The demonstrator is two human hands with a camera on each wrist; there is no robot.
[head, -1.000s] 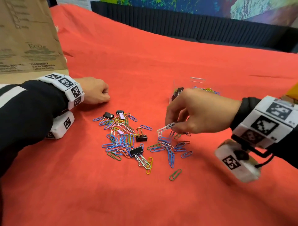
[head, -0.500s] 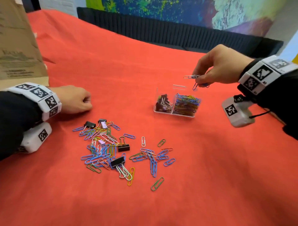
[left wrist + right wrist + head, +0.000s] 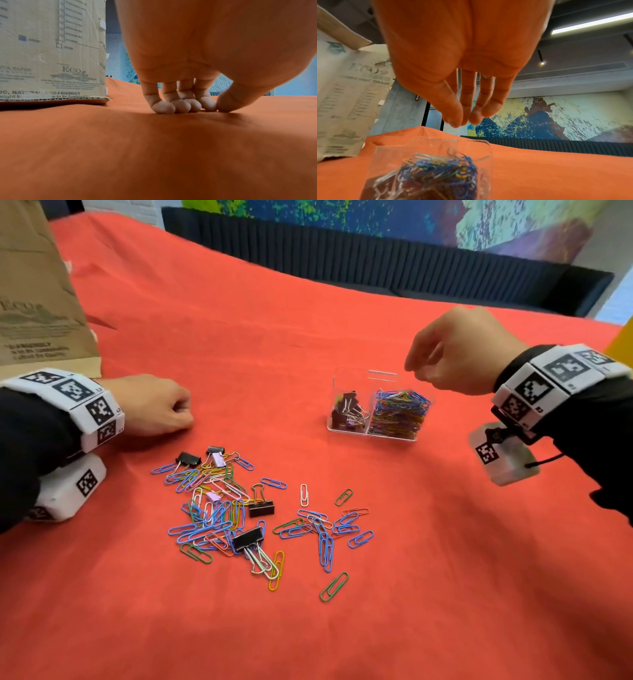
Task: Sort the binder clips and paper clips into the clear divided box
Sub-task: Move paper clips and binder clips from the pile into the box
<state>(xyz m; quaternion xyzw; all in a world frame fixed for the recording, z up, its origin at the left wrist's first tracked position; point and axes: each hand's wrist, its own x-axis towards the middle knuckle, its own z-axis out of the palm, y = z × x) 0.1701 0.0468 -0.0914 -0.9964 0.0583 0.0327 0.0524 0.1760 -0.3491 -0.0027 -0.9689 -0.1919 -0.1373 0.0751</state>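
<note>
The clear divided box (image 3: 350,372) stands on the red cloth right of centre. Its left compartment holds binder clips (image 3: 347,413) and its right compartment is heaped with coloured paper clips (image 3: 399,413). My right hand (image 3: 416,371) hovers just above the box's right side, fingers relaxed and empty; the right wrist view shows the same hand (image 3: 464,121) over the box (image 3: 433,143). A loose pile of paper clips (image 3: 219,508) with a few black binder clips (image 3: 248,539) lies nearer me. My left hand (image 3: 181,412) rests as a fist on the cloth, holding nothing (image 3: 212,108).
A brown cardboard box (image 3: 34,285) stands at the far left, close behind my left hand, and fills the left of the left wrist view (image 3: 51,54). A dark ribbed bench back (image 3: 376,258) runs along the table's far edge. Red cloth (image 3: 445,577) covers the table.
My right hand picked paper clips from the pile, carried them up over the box and has let them go; it is now empty. The left hand stayed put.
</note>
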